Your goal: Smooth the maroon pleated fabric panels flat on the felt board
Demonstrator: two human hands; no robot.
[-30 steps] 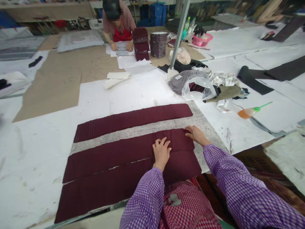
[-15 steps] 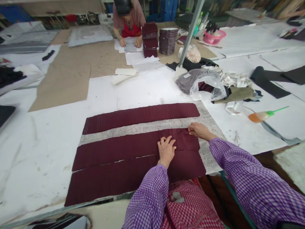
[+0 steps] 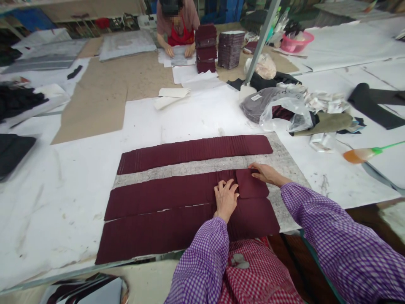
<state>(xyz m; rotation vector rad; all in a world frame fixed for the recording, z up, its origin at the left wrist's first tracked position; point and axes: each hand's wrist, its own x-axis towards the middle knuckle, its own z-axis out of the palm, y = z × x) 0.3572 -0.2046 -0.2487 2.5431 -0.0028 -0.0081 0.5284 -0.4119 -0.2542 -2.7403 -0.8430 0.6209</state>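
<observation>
Three rows of overlapping maroon fabric pieces lie on a grey board [image 3: 286,169]. My left hand [image 3: 226,198] rests with spread fingers on the right part of the middle row [image 3: 171,194], close to its end piece. At the upper right corner of that end piece [image 3: 251,184], my right hand [image 3: 265,174] touches the fabric, its fingers stretched out and slightly apart. The front row [image 3: 152,234] runs under my left wrist, partly hidden by my sleeve. Across a strip of bare board lies the far row [image 3: 190,152].
A person [image 3: 179,27] works across the table beside maroon stacks [image 3: 206,48]. A metal post [image 3: 262,42] rises behind plastic bags [image 3: 278,109]. To the right lies a bottle with orange liquid [image 3: 360,154]. Dark folded material [image 3: 14,154] sits at the left.
My right fingers have gone from a pinch at the end piece's edge to lying stretched on it. That piece now lies flatter and squarer. The view has shifted slightly left.
</observation>
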